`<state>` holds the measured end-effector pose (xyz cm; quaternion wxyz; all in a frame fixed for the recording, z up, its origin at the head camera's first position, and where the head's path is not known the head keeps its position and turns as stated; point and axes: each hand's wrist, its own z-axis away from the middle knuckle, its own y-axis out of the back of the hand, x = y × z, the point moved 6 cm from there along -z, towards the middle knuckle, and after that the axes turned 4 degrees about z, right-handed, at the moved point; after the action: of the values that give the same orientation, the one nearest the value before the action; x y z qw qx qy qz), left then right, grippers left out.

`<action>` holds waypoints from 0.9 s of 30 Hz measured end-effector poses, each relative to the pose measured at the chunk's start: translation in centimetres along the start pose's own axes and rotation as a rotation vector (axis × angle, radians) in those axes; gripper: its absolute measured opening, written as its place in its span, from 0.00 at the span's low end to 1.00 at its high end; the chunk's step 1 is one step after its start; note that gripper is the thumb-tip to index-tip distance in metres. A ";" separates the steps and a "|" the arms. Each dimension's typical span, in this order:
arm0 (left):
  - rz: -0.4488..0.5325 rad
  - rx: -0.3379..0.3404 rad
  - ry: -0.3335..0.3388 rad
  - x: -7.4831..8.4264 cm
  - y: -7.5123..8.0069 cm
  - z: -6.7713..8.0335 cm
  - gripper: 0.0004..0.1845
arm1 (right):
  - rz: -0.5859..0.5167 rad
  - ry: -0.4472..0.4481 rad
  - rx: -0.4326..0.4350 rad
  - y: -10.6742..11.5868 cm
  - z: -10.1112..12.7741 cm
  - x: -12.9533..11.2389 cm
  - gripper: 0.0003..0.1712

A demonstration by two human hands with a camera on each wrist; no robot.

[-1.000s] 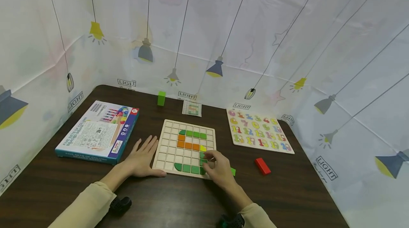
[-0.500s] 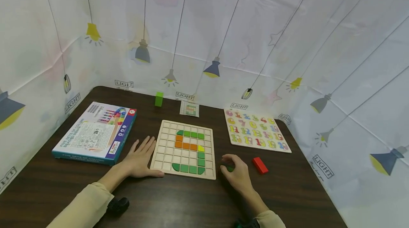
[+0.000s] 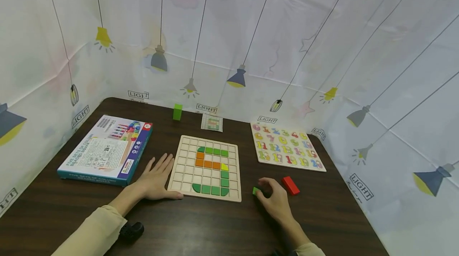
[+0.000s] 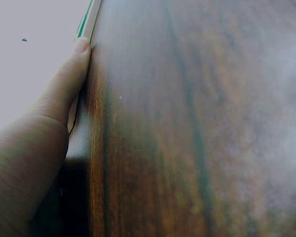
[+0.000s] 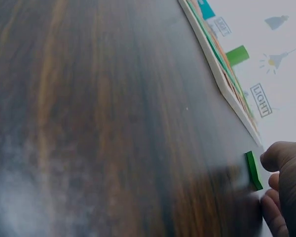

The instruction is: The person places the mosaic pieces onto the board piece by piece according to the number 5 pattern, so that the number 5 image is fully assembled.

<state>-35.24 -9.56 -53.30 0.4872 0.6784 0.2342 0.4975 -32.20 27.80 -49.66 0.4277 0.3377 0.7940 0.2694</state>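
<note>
A wooden grid board lies in the middle of the dark table, with green, orange and yellow tiles set in it. My left hand lies flat on the table beside the board's left edge. Its thumb touches the board's edge. To the right of the board, my right hand has curled fingers that pinch a small green tile at the table surface. In the right wrist view the tile stands on edge against the fingertips. A red block lies just right of that hand.
A colourful flat box lies at the left. A number puzzle board sits at the back right. A green block and a small pattern card stand near the back wall. Printed sheets wall in the table.
My right hand left the board's lower right corner and moved right onto the table, where it took hold of the small green tile. The left hand stayed put.
</note>
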 end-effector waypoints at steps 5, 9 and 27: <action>0.000 0.004 -0.003 0.1 0.1 0.0 0.70 | -0.001 -0.002 -0.017 -0.1 0.2 0.3 0.20; 0.002 0.007 -0.008 0.0 0.0 0.0 0.70 | 0.006 -0.003 -0.049 -0.3 0.3 0.4 0.21; 0.026 -0.009 -0.012 0.5 0.4 0.2 0.69 | -0.001 0.013 -0.063 -0.7 -0.3 -0.1 0.18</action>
<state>-34.92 -9.41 -52.77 0.4853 0.6822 0.2201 0.5006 -32.58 27.19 -49.99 0.4329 0.3218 0.7882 0.2963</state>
